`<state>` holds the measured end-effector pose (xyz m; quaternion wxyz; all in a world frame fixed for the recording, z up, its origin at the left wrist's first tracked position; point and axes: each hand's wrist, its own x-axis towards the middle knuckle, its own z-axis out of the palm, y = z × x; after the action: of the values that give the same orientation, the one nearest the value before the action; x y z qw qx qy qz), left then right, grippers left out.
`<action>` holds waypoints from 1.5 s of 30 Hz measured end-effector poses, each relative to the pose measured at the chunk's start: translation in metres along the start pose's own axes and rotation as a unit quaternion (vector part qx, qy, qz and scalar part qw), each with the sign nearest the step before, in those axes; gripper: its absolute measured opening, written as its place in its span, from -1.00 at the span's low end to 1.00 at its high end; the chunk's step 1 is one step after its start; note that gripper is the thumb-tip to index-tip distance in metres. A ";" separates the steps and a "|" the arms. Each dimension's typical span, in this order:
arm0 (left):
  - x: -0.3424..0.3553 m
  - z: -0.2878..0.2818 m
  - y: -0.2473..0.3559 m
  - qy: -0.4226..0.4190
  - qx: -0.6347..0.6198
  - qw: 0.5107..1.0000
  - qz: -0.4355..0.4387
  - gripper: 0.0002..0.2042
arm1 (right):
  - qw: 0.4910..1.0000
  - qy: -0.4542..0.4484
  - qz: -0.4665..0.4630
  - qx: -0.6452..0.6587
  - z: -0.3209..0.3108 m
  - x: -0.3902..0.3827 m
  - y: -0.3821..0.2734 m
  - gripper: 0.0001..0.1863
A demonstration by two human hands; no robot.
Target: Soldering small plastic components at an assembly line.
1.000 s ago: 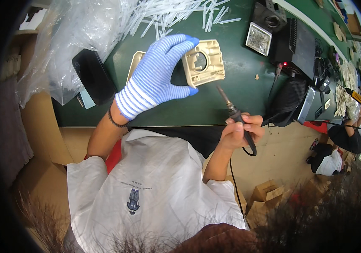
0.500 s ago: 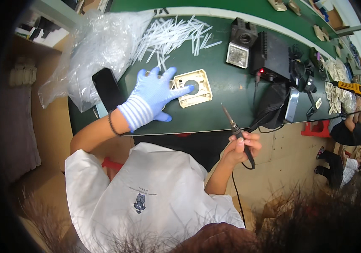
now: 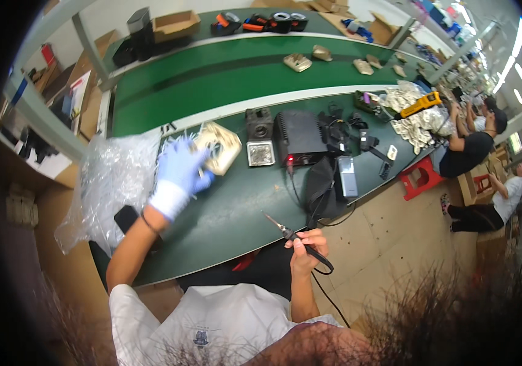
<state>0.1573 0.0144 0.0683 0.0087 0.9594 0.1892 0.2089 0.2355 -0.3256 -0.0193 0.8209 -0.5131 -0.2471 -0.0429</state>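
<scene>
Left hand (image 3: 178,174), in a blue glove, is blurring with motion at upper left of centre, so the finger pose is hard to read; it is overlapping the near edge of the beige square plate (image 3: 219,146) and seems to be touching it, but whether it is grasping or just resting on it I cannot tell. The plate is lying on the green table (image 3: 236,201), partly covered by the glove, with the round opening not readable now. Behind the glove a scatter of clear plastic strips (image 3: 178,131) is mostly getting hidden. The crumpled clear plastic bag (image 3: 111,183) at left is blocking the table edge there, and a black phone-like object (image 3: 128,218) is showing only partly under the forearm.

Right hand (image 3: 304,249) is clenching around the handle of the soldering iron (image 3: 282,230) at lower centre, tip pointing up-left over the table edge; its black cord (image 3: 328,293) is running down and getting cut off by the shirt. The black soldering station (image 3: 300,137) is sitting at upper centre with a red light.

Against half a second ago, the left hand is reaching farther up the table, the plate is sitting farther from the body and looking more tilted, and the view is taking in more of the upper conveyor; the right hand is keeping the same grip
</scene>
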 end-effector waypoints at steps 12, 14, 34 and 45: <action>0.178 0.000 -0.059 -0.008 -0.015 0.997 -0.077 -0.35 | 1.000 -0.022 0.003 0.006 0.008 -0.007 -0.009 -0.80; 0.129 -0.007 -0.050 0.038 -0.026 0.996 0.083 -0.35 | 1.000 0.010 0.002 -0.029 0.008 -0.006 -0.009 -0.78; -0.523 -0.275 -0.379 0.426 0.260 0.662 -0.559 -0.28 | 0.937 -0.181 -0.173 -0.242 0.090 -0.015 0.067 -0.93; -0.333 -0.272 -0.598 0.089 0.225 0.789 -0.565 -0.16 | 0.878 -0.174 -0.187 -0.405 0.087 -0.047 0.028 -0.92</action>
<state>-0.4477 0.4304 0.1271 -0.1079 0.6329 0.7392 0.2031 0.1716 -0.2461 -0.0326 0.4622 -0.7439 -0.4382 -0.2025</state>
